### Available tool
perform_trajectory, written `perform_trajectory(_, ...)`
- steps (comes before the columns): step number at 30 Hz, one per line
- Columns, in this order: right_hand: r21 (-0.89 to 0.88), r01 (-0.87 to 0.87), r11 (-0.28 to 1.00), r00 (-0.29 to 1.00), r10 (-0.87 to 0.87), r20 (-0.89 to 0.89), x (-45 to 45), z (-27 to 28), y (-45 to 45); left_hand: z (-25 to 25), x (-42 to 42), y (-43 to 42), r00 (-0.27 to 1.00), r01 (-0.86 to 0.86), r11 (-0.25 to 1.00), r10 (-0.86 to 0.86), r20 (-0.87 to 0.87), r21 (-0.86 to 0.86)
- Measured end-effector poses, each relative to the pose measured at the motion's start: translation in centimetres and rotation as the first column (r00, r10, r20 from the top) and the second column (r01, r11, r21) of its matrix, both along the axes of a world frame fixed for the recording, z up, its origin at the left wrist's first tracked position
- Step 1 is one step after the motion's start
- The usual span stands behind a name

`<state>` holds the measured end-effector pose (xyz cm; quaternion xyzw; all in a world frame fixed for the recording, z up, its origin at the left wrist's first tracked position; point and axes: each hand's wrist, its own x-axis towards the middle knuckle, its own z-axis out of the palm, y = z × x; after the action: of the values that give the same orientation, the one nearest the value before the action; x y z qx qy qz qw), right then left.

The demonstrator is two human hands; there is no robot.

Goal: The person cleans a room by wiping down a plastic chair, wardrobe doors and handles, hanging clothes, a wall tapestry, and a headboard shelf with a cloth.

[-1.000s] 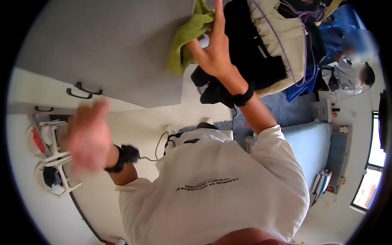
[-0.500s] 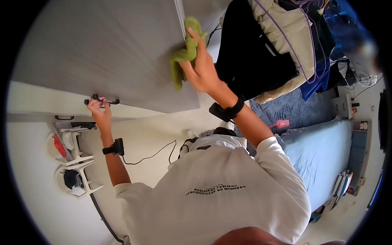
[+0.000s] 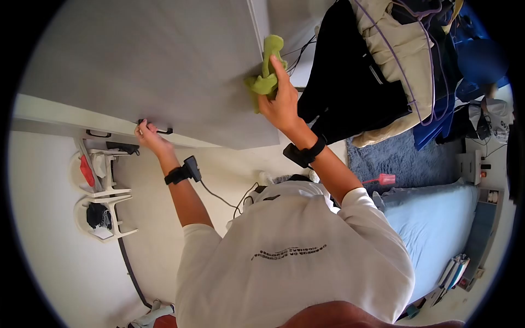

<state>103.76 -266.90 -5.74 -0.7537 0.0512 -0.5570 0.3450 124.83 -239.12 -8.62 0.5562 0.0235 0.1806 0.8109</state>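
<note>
My right hand [image 3: 281,106] holds a crumpled green cloth [image 3: 266,82] against the edge of a grey door [image 3: 158,60]. The index finger stretches along the cloth, and part of the cloth bunches on the door's face. On the left, my left hand [image 3: 152,139] has its fingers curled round one end of a black handle [image 3: 164,130] at the door's lower side in view. Both wrists wear black straps with small boxes; a cable hangs from the left one.
Black trousers [image 3: 355,76] and other clothes on purple hangers [image 3: 391,54] hang at right. Below them are a blue-grey rug [image 3: 377,158] and a bed with a light-blue sheet [image 3: 432,224]. White plastic chairs [image 3: 101,216] holding things stand at left.
My left hand has closed more around the handle, its forearm now slanting further. In my right hand the cloth has bunched up, still at the door's edge. The whole view has shifted slightly.
</note>
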Motion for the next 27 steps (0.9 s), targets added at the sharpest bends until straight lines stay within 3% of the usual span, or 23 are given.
perform_trajectory(7, -0.081, -0.099, 0.992, 0.995, 0.100, 0.004, -0.1, 5.5, -1.7, -1.3, -3.5, 3.0, 0.999, -0.025, 0.997, 0.023, 0.027, 0.074)
perform_trajectory(10, -0.187, -0.122, 0.975, 0.986, 0.141, 0.094, 1.2, 2.4, -2.2, -1.6, -5.8, 3.8, 0.996, -0.077, 0.990, 0.072, 0.050, 0.119)
perform_trajectory(12, -0.110, -0.243, 0.964, 0.969, 0.247, 0.020, 1.4, -1.8, -1.6, -2.4, -6.8, 4.7, 0.993, -0.116, 0.985, 0.111, 0.051, 0.125)
perform_trajectory(17, 0.054, -0.159, 0.986, 0.960, 0.167, -0.224, -0.3, -7.1, -0.7, -3.4, -10.7, 4.1, 0.991, -0.137, 0.953, 0.128, 0.050, 0.269)
perform_trajectory(20, 0.124, -0.184, 0.975, 0.948, 0.209, -0.239, 0.6, -4.2, -1.3, -5.4, -10.7, 4.6, 0.992, -0.120, 0.965, 0.105, 0.076, 0.235)
perform_trajectory(23, -0.033, -0.177, 0.984, 0.980, 0.173, -0.094, 1.5, 4.1, -1.9, -4.4, -11.2, 3.3, 0.991, -0.126, 0.963, 0.110, 0.077, 0.239)
perform_trajectory(25, -0.077, -0.165, 0.983, 0.985, 0.160, -0.064, 2.2, 8.1, -1.7, -4.7, -10.6, 3.7, 0.982, -0.182, 0.957, 0.190, -0.014, 0.227)
perform_trajectory(27, 0.025, -0.172, 0.985, 0.985, 0.172, 0.002, 2.7, 10.5, -1.2, -4.8, -10.3, 4.1, 0.997, -0.081, 0.973, 0.082, 0.007, 0.214)
